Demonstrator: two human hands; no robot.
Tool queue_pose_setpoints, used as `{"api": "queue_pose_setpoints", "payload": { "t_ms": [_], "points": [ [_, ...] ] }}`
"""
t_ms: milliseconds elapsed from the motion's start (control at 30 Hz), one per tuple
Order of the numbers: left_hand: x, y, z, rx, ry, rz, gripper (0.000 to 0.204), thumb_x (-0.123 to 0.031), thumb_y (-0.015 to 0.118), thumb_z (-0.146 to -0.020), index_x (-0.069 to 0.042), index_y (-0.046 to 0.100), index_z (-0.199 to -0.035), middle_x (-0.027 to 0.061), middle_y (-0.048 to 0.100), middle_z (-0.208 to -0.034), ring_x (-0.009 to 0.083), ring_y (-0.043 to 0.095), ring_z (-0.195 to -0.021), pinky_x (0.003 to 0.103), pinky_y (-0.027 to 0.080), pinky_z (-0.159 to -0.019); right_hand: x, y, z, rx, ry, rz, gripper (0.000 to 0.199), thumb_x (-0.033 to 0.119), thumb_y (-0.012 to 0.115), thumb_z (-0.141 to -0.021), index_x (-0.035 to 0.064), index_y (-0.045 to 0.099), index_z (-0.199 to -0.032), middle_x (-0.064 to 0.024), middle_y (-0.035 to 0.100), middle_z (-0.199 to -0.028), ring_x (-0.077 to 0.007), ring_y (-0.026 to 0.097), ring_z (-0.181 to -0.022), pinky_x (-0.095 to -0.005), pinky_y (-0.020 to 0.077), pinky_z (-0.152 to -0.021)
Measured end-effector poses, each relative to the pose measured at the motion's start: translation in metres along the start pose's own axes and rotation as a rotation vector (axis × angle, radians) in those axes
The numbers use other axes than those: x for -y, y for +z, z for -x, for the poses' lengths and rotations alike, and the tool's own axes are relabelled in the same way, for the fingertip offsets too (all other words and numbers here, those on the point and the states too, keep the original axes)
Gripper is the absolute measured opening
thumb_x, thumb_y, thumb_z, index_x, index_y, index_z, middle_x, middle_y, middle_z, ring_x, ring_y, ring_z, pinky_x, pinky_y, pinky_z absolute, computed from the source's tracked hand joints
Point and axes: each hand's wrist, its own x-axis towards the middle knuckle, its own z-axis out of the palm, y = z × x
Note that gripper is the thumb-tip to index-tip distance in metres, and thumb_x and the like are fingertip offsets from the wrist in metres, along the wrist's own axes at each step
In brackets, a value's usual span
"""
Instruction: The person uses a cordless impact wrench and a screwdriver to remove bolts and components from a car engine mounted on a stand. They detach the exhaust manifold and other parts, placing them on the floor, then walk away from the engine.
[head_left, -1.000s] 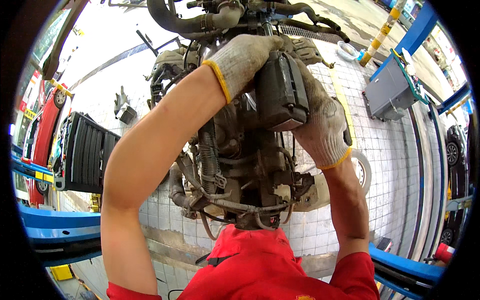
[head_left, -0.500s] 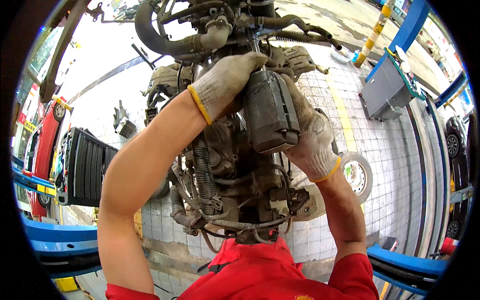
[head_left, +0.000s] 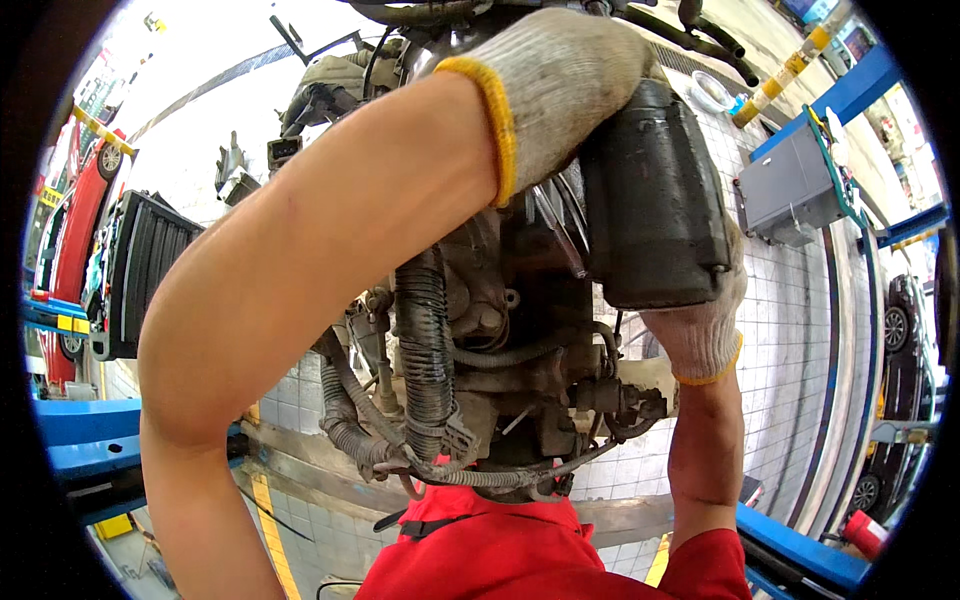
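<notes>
A black cordless impact wrench (head_left: 655,210), its blocky battery end toward me, hangs over the engine assembly (head_left: 480,300). My right hand (head_left: 718,310), in a whitish knit glove, wraps round it from behind and the right; the tool hides most of its fingers. Across the tool's upper end lies my left hand (head_left: 570,85), gloved likewise, its fingers curled over the far side and partly hidden. The tool's working end is out of sight behind my left hand. Left of the tool, a ribbed black hose (head_left: 424,350) runs down the engine.
Corrugated wiring (head_left: 500,482) crosses the engine's near end, close to my red clothing. Blue lift arms (head_left: 95,440) stand at both sides. A grey tool cabinet (head_left: 790,190) is at the right, a black ridged case (head_left: 155,265) at the left, and a red car (head_left: 85,225) beyond it.
Both hands and the impact wrench have shifted right in the picture and come nearer. The extension bar seen at the tool's far end is now hidden. My view has moved closer to the engine.
</notes>
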Motion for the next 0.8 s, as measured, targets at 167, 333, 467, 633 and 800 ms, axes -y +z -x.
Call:
{"api": "queue_pose_setpoints", "payload": {
  "t_ms": [167,333,467,633,800],
  "points": [
    [0.006,0.015,-0.009,-0.039,0.103,-0.125,0.028,-0.001,0.080,-0.078,-0.002,0.075,-0.106,0.0191,0.076,-0.099,0.0303,0.077,-0.092,0.035,0.062,-0.080,-0.002,0.004,-0.004,0.008,0.014,0.001,0.100,0.023,0.086,-0.078,0.0095,0.030,-0.160,-0.0211,0.069,-0.119,-0.0370,0.071,-0.104,-0.0445,0.0592,-0.086],
    [-0.004,0.005,-0.004,-0.007,-0.015,0.139,0.033,-0.002,0.080,-0.078,-0.004,0.073,-0.110,0.0183,0.076,-0.100,0.0294,0.077,-0.091,0.036,0.062,-0.078,0.009,-0.003,-0.007,-0.023,0.004,0.005,0.103,0.022,0.087,-0.076,0.0100,0.030,-0.161,-0.0205,0.069,-0.119,-0.0360,0.072,-0.104,-0.0442,0.0592,-0.086],
    [-0.005,0.009,-0.005,0.120,-0.320,0.630,0.032,-0.001,0.075,-0.084,-0.005,0.071,-0.115,0.0158,0.076,-0.099,0.0267,0.076,-0.087,0.038,0.063,-0.073,-0.003,0.002,-0.005,-0.018,0.045,0.008,0.105,0.022,0.089,-0.075,0.0105,0.030,-0.161,-0.0200,0.069,-0.119,-0.0353,0.072,-0.104,-0.0439,0.0592,-0.086],
    [-0.001,0.014,0.001,0.057,-0.261,0.555,0.032,0.001,0.064,-0.092,-0.004,0.067,-0.124,0.0147,0.075,-0.095,0.0241,0.075,-0.082,0.038,0.062,-0.069,0.006,-0.004,-0.002,-0.034,0.029,-0.017,0.107,0.021,0.090,-0.073,0.0110,0.030,-0.161,-0.0194,0.069,-0.118,-0.0343,0.072,-0.104,-0.0435,0.0593,-0.086],
    [0.007,0.017,-0.017,-0.044,-0.394,0.760,0.030,-0.031,0.064,-0.099,-0.004,0.074,-0.107,0.0095,0.074,-0.085,0.0195,0.067,-0.065,0.035,0.057,-0.063,0.004,-0.005,-0.004,-0.051,0.059,-0.037,0.110,0.020,0.092,-0.071,0.0116,0.030,-0.161,-0.0188,0.070,-0.118,-0.0334,0.072,-0.103,-0.0432,0.0594,-0.086]
  ]
}}
